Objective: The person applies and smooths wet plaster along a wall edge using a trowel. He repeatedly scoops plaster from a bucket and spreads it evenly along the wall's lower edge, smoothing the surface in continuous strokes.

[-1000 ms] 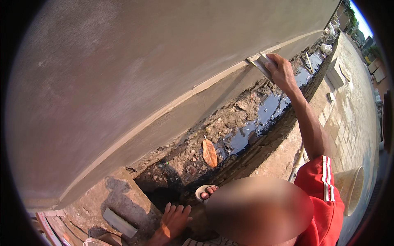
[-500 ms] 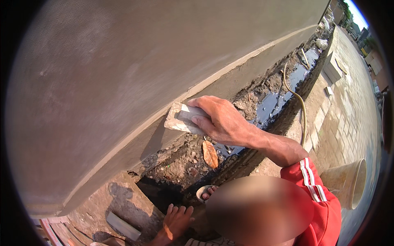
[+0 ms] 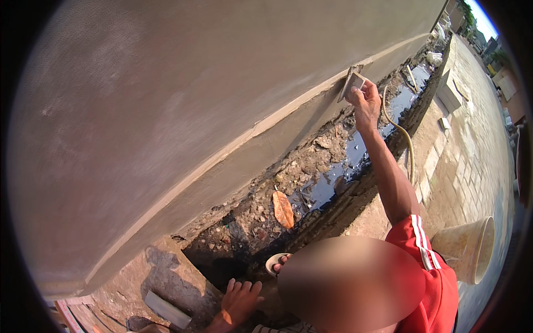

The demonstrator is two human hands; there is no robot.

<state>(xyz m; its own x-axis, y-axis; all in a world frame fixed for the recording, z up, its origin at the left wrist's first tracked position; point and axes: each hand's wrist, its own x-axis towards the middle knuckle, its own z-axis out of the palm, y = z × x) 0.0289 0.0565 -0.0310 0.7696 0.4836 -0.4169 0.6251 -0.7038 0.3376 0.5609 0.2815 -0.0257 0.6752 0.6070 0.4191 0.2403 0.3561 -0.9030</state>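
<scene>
1. Edges: a tan ledge (image 3: 272, 119) is running along the plastered wall (image 3: 183, 83); a lower wall strip (image 3: 283, 139) is dropping from it to a trench holding debris (image 3: 300, 172) and dark water (image 3: 325, 190).
2. Open room: outward from the ledge, the trench is leaving free space around the reaching arm; a hose (image 3: 410, 152) and the paved walkway (image 3: 472, 144) are lying farther out.
3. Tool position: a flat grey hand tool (image 3: 351, 87) is sitting at the far part of the ledge, its upper end appearing to be touching it.
4. Tool axis: its longer visible side is crossing the ledge line, pointing down the lower strip.
5. Grip: the right hand (image 3: 367, 102) is clamping the tool, thumb pressing its face.
6. The left hand (image 3: 240, 299) is lying outward from the ledge's near end, fingers slightly apart, palm hidden.
7. Container: a pale bucket (image 3: 456, 244) is sitting on the walkway side, well apart from the ledge; its contents are remaining hidden from view.
</scene>
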